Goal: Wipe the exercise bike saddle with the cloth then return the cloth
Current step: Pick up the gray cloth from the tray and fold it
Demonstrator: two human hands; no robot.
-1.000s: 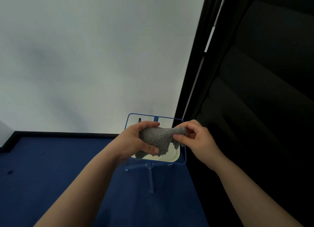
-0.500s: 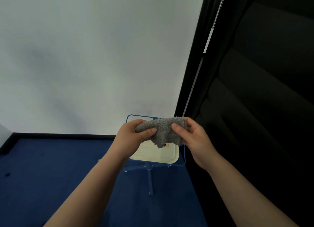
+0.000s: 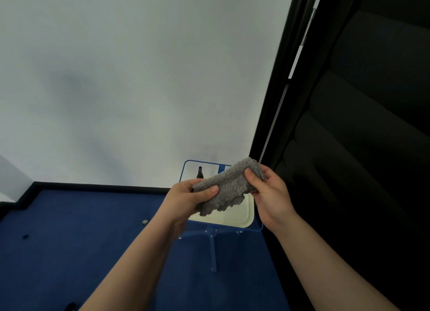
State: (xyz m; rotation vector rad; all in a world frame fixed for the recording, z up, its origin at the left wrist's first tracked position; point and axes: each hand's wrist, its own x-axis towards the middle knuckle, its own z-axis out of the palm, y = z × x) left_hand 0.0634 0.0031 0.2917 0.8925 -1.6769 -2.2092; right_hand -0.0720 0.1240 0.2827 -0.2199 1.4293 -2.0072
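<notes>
A fluffy grey cloth (image 3: 229, 185) is stretched between both hands in front of me. My left hand (image 3: 186, 200) pinches its lower left end with the thumb on top. My right hand (image 3: 267, 192) grips its upper right end. The cloth hangs above a cream tray (image 3: 235, 216) that sits in a blue-framed stand (image 3: 213, 241). No exercise bike saddle is in view.
A small dark bottle (image 3: 200, 172) stands at the tray's far left. A white wall (image 3: 139, 78) rises behind it. Dark blue carpet (image 3: 81, 241) covers the floor. A black frame and dark padded surface (image 3: 360, 136) fill the right side.
The cloth went from bunched in the left hand to spread between both hands, and its right end has risen as the right hand lifted.
</notes>
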